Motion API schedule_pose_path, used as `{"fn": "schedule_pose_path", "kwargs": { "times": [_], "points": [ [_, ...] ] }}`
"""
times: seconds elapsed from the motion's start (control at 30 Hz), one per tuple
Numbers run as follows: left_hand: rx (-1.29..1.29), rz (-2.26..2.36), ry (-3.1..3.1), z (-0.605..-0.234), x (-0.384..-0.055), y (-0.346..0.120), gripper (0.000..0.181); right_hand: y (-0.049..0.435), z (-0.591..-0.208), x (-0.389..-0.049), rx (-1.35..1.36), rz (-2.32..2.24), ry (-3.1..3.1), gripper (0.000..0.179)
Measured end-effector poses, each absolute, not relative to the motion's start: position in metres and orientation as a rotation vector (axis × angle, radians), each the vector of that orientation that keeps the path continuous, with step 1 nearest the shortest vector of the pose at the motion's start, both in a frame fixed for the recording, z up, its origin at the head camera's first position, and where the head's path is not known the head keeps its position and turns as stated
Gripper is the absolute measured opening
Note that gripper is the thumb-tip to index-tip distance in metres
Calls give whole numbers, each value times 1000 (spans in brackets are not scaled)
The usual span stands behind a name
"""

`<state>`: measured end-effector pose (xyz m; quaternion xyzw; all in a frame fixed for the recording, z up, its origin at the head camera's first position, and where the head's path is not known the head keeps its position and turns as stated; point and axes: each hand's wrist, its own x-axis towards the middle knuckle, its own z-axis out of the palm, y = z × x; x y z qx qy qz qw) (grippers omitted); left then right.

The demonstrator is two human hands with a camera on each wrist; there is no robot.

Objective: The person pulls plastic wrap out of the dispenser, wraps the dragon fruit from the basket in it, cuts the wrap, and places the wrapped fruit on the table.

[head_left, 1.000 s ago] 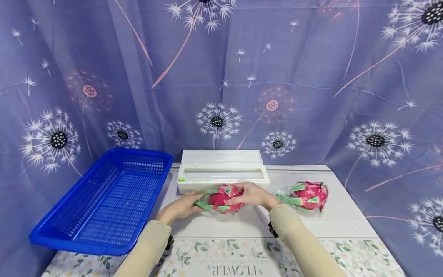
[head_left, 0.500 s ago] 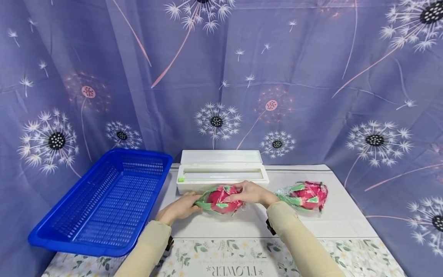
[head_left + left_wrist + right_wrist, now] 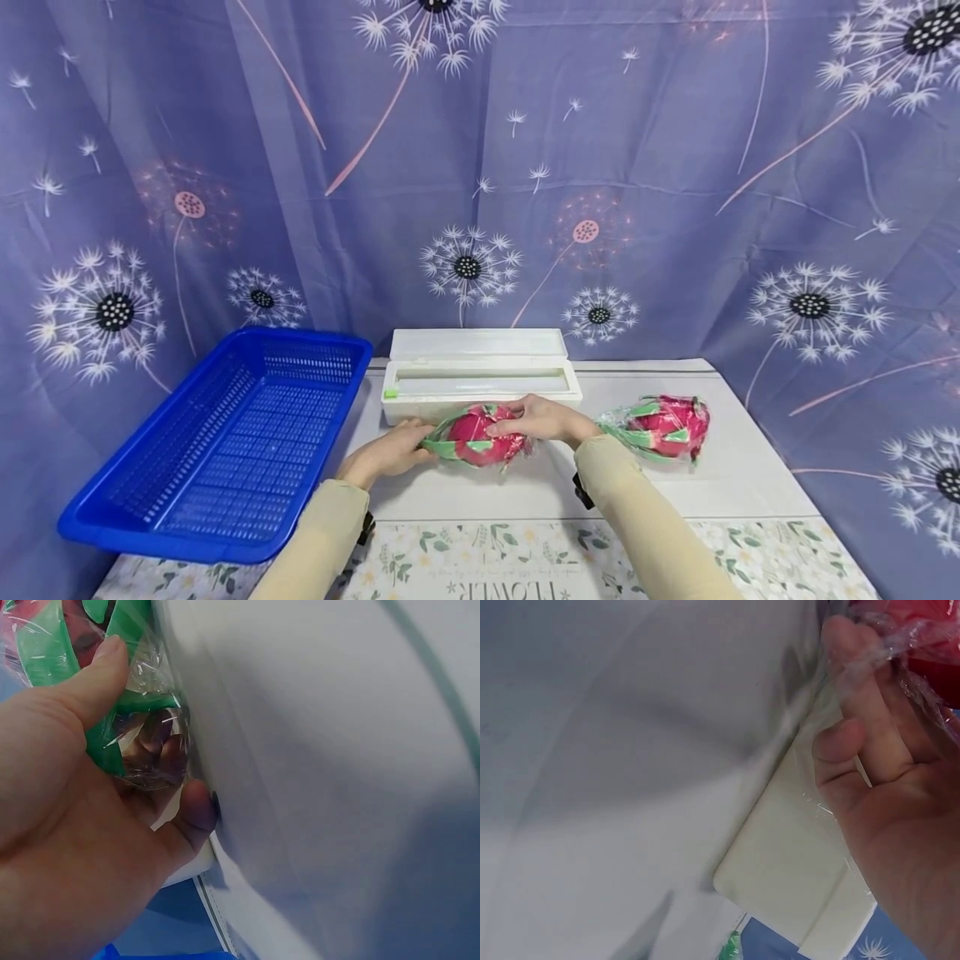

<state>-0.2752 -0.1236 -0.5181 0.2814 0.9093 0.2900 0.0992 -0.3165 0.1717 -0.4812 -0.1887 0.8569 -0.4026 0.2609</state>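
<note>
A red dragon fruit [image 3: 474, 435] with green scales, wrapped in clear film, lies between both hands in front of a white cling film dispenser [image 3: 480, 408]. My left hand [image 3: 390, 450] grips its green leafy end, thumb on the film in the left wrist view, where loose film [image 3: 154, 675] bunches around the tips. My right hand [image 3: 546, 418] holds the other end, thumb on top. In the right wrist view, film clings to the fingers [image 3: 870, 690] under the fruit. A second wrapped dragon fruit [image 3: 678, 425] lies to the right, beyond my right wrist.
A large blue plastic basket [image 3: 225, 546] stands at the left. The dispenser's lid [image 3: 478, 343] is raised, with a roll [image 3: 480, 385] showing inside. A patterned cloth [image 3: 420, 562] covers the table's front, and a purple dandelion curtain [image 3: 420, 167] hangs behind and at the sides.
Between the hands, the wrapped dragon fruit has turned slightly. Both hands keep their hold in nearly the same place; the second fruit and basket have stayed put.
</note>
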Motion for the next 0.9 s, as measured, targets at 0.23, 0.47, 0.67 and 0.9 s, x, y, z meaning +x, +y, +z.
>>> {"fn": "schedule_pose_path", "kwargs": {
  "times": [0.23,0.47,0.67,0.9],
  "points": [
    [773,858,2661,-519,-276,-123,44,173,-484,-319,-450,-1051,2367,81],
    [718,906,2617,-521,-276,-123,45,170,-486,-321,-425,-1028,2378,78],
    [702,943,2570,-522,-276,-123,48,171,-488,-321,-372,-1011,2357,81],
    [815,937,2575,-525,-280,-123,45,173,-490,-323,-401,-1005,2339,77]
  ]
}}
